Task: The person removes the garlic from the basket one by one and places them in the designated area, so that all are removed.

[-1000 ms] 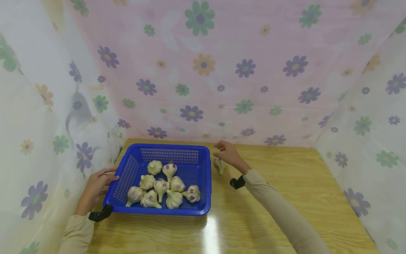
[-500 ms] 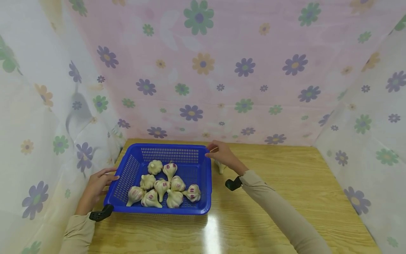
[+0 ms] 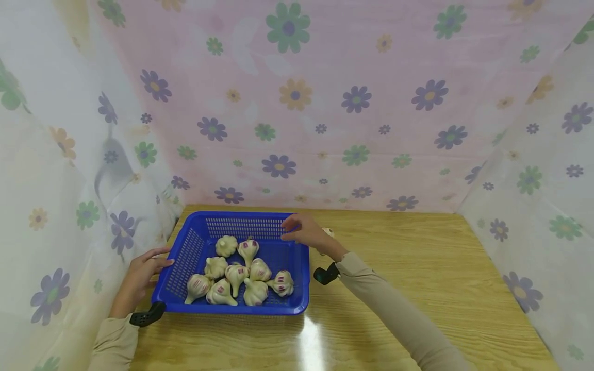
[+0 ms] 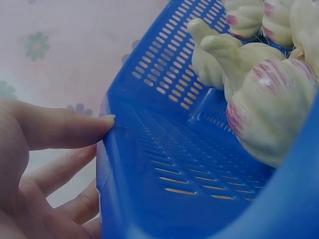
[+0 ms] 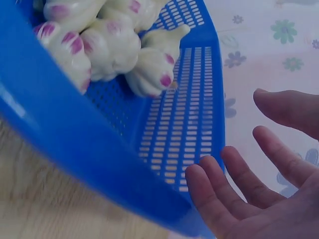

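Note:
A blue plastic basket (image 3: pixel 302 306) with slotted walls holds several whitish garlic bulbs (image 3: pixel 237 273) marked with purple. My left hand (image 3: pixel 139 273) is at its left side. In the left wrist view the thumb touches the basket's rim (image 4: pixel 117 164), and the other fingers lie loosely along the outer wall. My right hand (image 3: pixel 312 234) hovers over the back right corner, fingers spread and holding nothing. The right wrist view shows its fingertips (image 5: pixel 197 174) close to the rim; whether they touch cannot be told. Behind this hand, one garlic bulb (image 3: pixel 328 232) on the table is mostly hidden.
The wooden table (image 3: pixel 408 268) extends right of the basket and in front of it. A pink flowered cloth (image 3: pixel 325 103) hangs along the back edge, with white flowered cloths (image 3: pixel 547 247) at both sides. A black wrist camera (image 3: pixel 326 274) sits on my right wrist.
My right hand has moved left, from above the garlic bulb on the table to over the basket's right rim. My left hand and the basket have stayed in place.

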`<state>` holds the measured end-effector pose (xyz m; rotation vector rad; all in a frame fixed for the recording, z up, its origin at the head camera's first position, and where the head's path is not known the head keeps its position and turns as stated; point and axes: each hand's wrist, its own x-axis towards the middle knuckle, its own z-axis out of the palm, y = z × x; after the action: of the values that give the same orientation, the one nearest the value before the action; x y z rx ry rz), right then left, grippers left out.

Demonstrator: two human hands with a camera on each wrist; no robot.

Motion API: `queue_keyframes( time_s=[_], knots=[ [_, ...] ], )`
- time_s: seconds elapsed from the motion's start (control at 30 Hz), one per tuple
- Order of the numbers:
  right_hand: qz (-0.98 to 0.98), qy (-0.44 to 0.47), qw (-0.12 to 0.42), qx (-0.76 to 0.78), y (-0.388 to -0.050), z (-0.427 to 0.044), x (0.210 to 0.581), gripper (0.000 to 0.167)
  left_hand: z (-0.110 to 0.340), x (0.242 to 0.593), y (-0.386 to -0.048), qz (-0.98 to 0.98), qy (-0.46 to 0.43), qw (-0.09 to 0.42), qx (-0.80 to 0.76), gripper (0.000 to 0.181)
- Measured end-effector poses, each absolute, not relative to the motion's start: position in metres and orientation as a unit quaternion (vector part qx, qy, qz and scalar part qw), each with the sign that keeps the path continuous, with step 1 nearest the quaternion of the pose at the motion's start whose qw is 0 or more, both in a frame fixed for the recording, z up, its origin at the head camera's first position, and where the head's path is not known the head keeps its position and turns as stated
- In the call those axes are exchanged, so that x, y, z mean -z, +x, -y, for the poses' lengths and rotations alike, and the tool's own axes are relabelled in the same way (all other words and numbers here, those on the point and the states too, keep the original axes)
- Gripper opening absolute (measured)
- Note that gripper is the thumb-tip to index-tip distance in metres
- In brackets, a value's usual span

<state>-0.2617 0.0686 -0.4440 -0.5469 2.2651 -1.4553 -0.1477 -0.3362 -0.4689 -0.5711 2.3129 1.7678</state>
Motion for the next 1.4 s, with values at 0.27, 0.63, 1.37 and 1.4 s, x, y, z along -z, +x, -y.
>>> queue_keyframes(
  time_s=[0.27, 0.63, 1.37, 1.4],
  knots=[
    [-0.785, -0.197, 0.281, 0.516, -0.252, -0.045, 0.451, 0.037, 0.336, 0.470, -0.146, -0.764, -0.191, 0.089, -0.610, 0.059],
    [-0.776, -0.175, 0.338, 0.503, -0.246, -0.022, 0.467, 0.040, 0.334, 0.468, -0.151, -0.764, -0.185, 0.082, -0.612, 0.057],
    [-0.809, -0.161, 0.365, 0.431, -0.229, 0.013, 0.488, 0.047, 0.335, 0.473, -0.143, -0.768, -0.184, 0.078, -0.609, 0.058],
    [-0.811, -0.160, 0.362, 0.431, -0.229, 0.014, 0.489, 0.046, 0.336, 0.473, -0.143, -0.768, -0.185, 0.078, -0.609, 0.057]
  ],
)
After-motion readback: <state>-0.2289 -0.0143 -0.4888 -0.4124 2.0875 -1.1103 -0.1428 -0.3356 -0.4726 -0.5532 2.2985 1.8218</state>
